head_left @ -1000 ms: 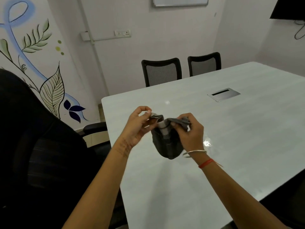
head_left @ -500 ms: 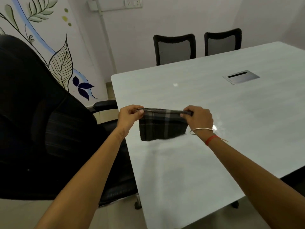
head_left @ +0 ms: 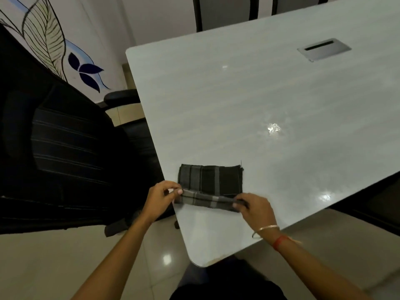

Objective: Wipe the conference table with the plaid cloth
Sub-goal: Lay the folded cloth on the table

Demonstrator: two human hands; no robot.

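Note:
The dark grey plaid cloth point(head_left: 211, 180) lies folded on the white conference table point(head_left: 270, 100), close to its near left edge. Its near edge is lifted off the surface and turned over in a narrow band. My left hand point(head_left: 161, 198) pinches that band's left end. My right hand point(head_left: 254, 207) pinches its right end, fingers curled round the fabric. The far part of the cloth rests flat on the table.
A large black office chair point(head_left: 60, 148) stands against the table's left edge. Two more chairs point(head_left: 225, 11) are at the far end. A metal cable hatch point(head_left: 323, 49) is set into the tabletop at the right. Pale tiled floor lies below the near corner.
The cloth was held up in the air, first bunched, then stretched between both hands. Now it lies on the table with only its near edge held. The view has tilted downward.

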